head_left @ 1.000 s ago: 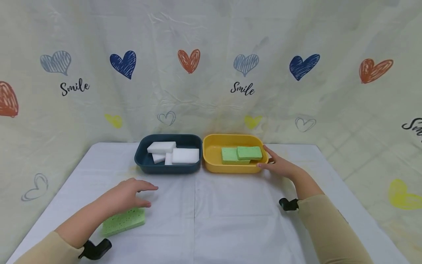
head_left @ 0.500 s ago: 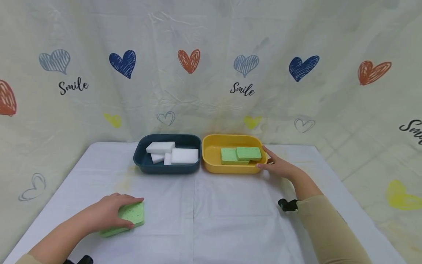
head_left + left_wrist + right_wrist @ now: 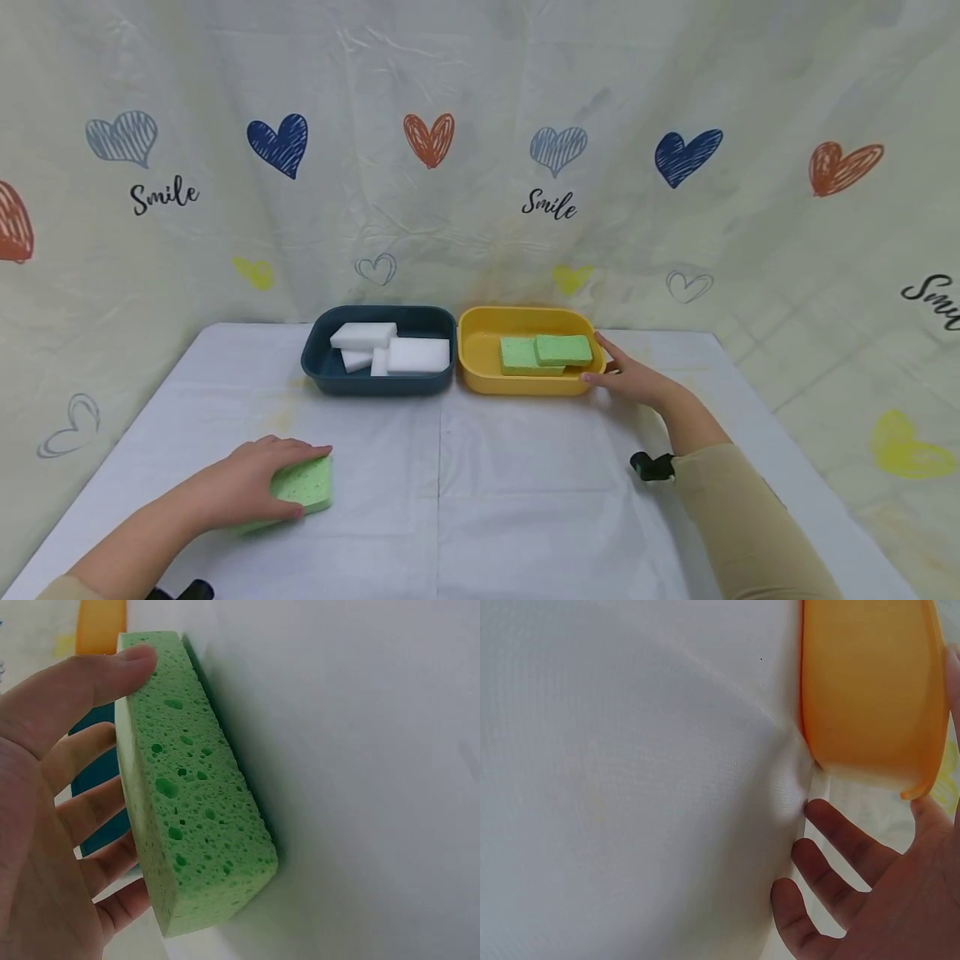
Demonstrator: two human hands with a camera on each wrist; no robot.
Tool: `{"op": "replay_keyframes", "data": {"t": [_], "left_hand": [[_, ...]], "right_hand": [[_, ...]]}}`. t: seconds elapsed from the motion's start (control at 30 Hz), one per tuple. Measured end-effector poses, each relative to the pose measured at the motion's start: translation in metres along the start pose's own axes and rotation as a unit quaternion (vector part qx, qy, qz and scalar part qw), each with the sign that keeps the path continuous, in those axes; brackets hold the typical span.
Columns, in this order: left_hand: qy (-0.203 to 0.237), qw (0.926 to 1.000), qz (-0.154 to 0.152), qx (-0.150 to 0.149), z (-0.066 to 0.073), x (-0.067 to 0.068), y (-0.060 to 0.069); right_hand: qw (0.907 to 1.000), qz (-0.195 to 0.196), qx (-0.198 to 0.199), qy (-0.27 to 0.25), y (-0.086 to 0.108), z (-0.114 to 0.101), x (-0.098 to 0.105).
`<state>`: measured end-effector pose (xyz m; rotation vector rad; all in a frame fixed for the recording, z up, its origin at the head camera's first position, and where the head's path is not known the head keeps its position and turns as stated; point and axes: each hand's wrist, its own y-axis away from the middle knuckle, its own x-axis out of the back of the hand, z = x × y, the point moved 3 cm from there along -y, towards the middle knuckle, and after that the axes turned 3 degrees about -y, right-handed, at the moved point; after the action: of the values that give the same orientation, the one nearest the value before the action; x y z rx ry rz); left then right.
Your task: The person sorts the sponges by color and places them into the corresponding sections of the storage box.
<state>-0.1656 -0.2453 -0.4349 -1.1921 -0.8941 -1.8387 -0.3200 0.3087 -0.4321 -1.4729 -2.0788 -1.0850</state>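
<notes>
In the head view my left hand (image 3: pixel 251 485) grips a green sponge (image 3: pixel 306 485) near the table's front left, thumb on the near side and fingers on the far side. The left wrist view shows the porous sponge (image 3: pixel 191 780) close to the white cloth; whether it touches cannot be told. My right hand (image 3: pixel 637 379) holds the right end of a yellow bin (image 3: pixel 532 384), thumb at the front and index finger behind. In the right wrist view the other fingers (image 3: pixel 847 840) extend loosely below the bin. Two green sponges (image 3: pixel 562 350) lie in that bin, one overlapping the other.
A dark blue bin (image 3: pixel 378 385) with several white sponge blocks (image 3: pixel 418 356) stands left of the yellow one, side by side with it. Behind both hangs a pale curtain (image 3: pixel 480 225) printed with hearts. White cloth (image 3: pixel 480 483) covers the table.
My left hand has come back and down from above the green sponge and taken hold of it, shifting it very slightly. The right hand stays at the yellow bin.
</notes>
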Motion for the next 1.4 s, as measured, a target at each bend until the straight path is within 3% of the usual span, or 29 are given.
{"op": "replay_keyframes", "data": {"t": [0.13,0.33,0.4,0.5,0.67,0.97,1.27,1.4], "left_hand": [[-0.009,0.9999,0.011,-0.008,0.006,0.003,-0.011],[0.002,0.9996,0.021,0.021,0.023,0.013,-0.032],[0.005,0.9995,0.027,0.017,0.029,0.017,-0.041],[0.007,0.9991,0.040,-0.012,0.040,0.024,-0.056],[-0.007,0.9967,0.057,-0.058,0.060,0.037,-0.084],[0.031,0.9958,0.046,-0.073,0.099,0.055,-0.149],[0.017,0.9913,0.065,-0.113,0.130,0.063,-0.202],[0.033,0.9899,0.069,-0.119,0.142,0.069,-0.222]], "right_hand": [[0.9999,-0.003,0.010,0.007,0.003,-0.003,-0.001],[0.9999,-0.004,-0.002,0.009,0.002,-0.004,-0.002],[1.0000,-0.002,-0.005,0.006,0.001,-0.003,-0.002],[1.0000,-0.004,-0.002,0.003,0.002,-0.002,-0.002],[1.0000,-0.003,-0.002,0.002,0.004,-0.002,-0.001],[1.0000,-0.002,-0.001,0.002,0.002,-0.001,0.002],[1.0000,0.002,0.001,-0.002,0.001,-0.001,0.000],[1.0000,0.001,0.001,-0.005,0.001,0.000,-0.001]]}}
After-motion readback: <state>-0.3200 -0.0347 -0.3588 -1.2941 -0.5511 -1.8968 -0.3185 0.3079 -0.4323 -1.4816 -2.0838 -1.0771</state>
